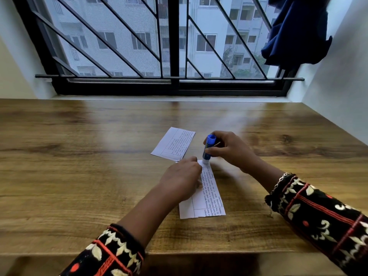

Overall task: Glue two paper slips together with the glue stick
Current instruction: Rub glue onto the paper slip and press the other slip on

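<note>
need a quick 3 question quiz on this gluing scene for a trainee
1. True or false: the right hand holds the glue stick upright, tip down on the near paper slip.
2. Which hand presses that slip to the table?
3. Pick one: the far paper slip is A) stacked under the near one, B) lying flat beyond it, C) held up in the air.

Key: 1 true; 2 the left hand; 3 B.

I'm home in a flat: wooden bench (99, 156) under a barred window (173, 42), blue cloth (296, 30) hanging at 1 o'clock.
</note>
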Available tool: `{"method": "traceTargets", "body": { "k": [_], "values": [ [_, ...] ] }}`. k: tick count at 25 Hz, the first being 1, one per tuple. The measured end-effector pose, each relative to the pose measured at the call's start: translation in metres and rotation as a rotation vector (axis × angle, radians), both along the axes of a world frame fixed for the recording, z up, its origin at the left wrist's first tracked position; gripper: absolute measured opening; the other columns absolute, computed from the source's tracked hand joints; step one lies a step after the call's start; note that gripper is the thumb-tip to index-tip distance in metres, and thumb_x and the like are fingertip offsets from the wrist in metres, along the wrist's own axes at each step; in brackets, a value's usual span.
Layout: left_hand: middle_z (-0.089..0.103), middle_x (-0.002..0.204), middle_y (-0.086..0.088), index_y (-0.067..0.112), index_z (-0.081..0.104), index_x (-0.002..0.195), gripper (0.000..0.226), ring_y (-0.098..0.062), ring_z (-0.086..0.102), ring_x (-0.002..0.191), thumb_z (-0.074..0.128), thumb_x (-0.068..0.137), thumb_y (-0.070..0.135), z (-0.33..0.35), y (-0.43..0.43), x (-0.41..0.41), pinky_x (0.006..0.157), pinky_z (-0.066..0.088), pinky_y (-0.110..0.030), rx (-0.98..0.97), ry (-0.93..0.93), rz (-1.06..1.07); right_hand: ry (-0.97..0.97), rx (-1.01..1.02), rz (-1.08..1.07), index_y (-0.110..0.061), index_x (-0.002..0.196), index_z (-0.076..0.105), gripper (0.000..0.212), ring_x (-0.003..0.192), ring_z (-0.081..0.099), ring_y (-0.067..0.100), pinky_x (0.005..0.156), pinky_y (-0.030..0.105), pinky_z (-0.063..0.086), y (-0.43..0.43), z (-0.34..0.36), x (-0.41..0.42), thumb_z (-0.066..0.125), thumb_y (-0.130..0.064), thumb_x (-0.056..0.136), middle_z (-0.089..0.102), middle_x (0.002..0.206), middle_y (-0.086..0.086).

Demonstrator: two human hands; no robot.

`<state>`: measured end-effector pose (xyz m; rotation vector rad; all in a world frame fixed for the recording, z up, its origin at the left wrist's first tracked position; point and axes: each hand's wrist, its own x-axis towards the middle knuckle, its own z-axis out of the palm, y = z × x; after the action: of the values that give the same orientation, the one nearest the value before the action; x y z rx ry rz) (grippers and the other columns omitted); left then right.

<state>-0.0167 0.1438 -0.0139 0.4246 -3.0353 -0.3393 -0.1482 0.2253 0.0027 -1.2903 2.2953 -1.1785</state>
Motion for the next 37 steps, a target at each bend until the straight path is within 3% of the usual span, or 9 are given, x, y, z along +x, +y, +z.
{"method": "traceTargets", "body": {
  "k": [6, 12, 16, 18, 29, 34, 37],
  "values": [
    [0.053, 0.117, -0.004, 0.012, 0.06, 0.11, 0.026, -0.02, 0.052, 0.103, 0.061, 0.084, 0.017, 0.002, 0.001, 0.0, 0.084, 0.046, -0.032, 0.012, -0.001, 0.01, 0.024, 0.028, 0.031, 0.0, 0.099, 0.059, 0.024, 0.088, 0.066, 0.028, 0.085, 0.042, 0.054, 0.013, 0.001, 0.008, 0.066, -0.008, 0.078, 0.068, 0.097, 0.016],
    [0.053, 0.115, -0.004, 0.011, 0.06, 0.107, 0.024, -0.021, 0.052, 0.1, 0.061, 0.084, 0.018, 0.003, 0.001, 0.001, 0.082, 0.046, -0.033, 0.023, -0.008, 0.01, -0.004, 0.022, 0.067, -0.002, 0.099, 0.061, 0.022, 0.089, 0.066, 0.025, 0.086, 0.041, 0.054, 0.033, 0.001, 0.023, 0.066, -0.007, 0.078, 0.068, 0.095, 0.013],
    [0.053, 0.116, -0.005, 0.01, 0.06, 0.106, 0.023, -0.022, 0.053, 0.101, 0.061, 0.084, 0.018, 0.003, -0.001, 0.001, 0.081, 0.045, -0.034, 0.005, -0.015, 0.009, -0.001, 0.035, 0.09, -0.006, 0.097, 0.061, 0.019, 0.082, 0.064, 0.011, 0.073, 0.015, 0.05, 0.045, -0.001, 0.033, 0.066, -0.008, 0.078, 0.066, 0.088, -0.002],
    [0.053, 0.116, -0.005, 0.01, 0.06, 0.105, 0.023, -0.022, 0.053, 0.101, 0.062, 0.084, 0.018, 0.003, -0.001, 0.001, 0.076, 0.042, -0.031, 0.007, -0.007, 0.003, -0.012, 0.042, 0.106, -0.006, 0.097, 0.061, 0.019, 0.081, 0.063, 0.004, 0.07, 0.01, 0.05, 0.051, -0.001, 0.038, 0.066, -0.008, 0.079, 0.065, 0.086, -0.007],
    [0.053, 0.111, -0.007, 0.009, 0.055, 0.1, 0.022, -0.022, 0.05, 0.097, 0.062, 0.083, 0.021, 0.003, -0.001, 0.0, 0.069, 0.035, -0.03, -0.01, -0.013, 0.021, -0.022, 0.088, 0.187, -0.019, 0.093, 0.062, 0.018, 0.082, 0.064, 0.002, 0.066, 0.018, 0.051, 0.085, 0.001, 0.064, 0.067, -0.01, 0.078, 0.066, 0.089, -0.003],
    [0.053, 0.109, -0.009, 0.01, 0.05, 0.104, 0.034, -0.025, 0.05, 0.1, 0.058, 0.085, 0.036, 0.002, 0.006, 0.003, 0.063, 0.032, -0.033, -0.187, 0.003, 0.104, -0.198, -0.051, 0.116, -0.012, 0.088, 0.064, 0.016, 0.084, 0.067, 0.019, 0.078, 0.032, 0.054, 0.095, 0.007, 0.053, 0.067, -0.004, 0.075, 0.07, 0.087, 0.009],
    [0.055, 0.111, -0.013, 0.009, 0.05, 0.108, 0.036, -0.028, 0.052, 0.099, 0.053, 0.087, 0.039, -0.002, 0.017, 0.004, 0.063, 0.032, -0.032, -0.265, 0.045, 0.175, -0.284, -0.129, 0.044, -0.013, 0.086, 0.065, 0.017, 0.082, 0.065, 0.02, 0.076, 0.029, 0.055, 0.1, 0.007, 0.042, 0.065, 0.0, 0.075, 0.068, 0.086, 0.01]
  ]
}}
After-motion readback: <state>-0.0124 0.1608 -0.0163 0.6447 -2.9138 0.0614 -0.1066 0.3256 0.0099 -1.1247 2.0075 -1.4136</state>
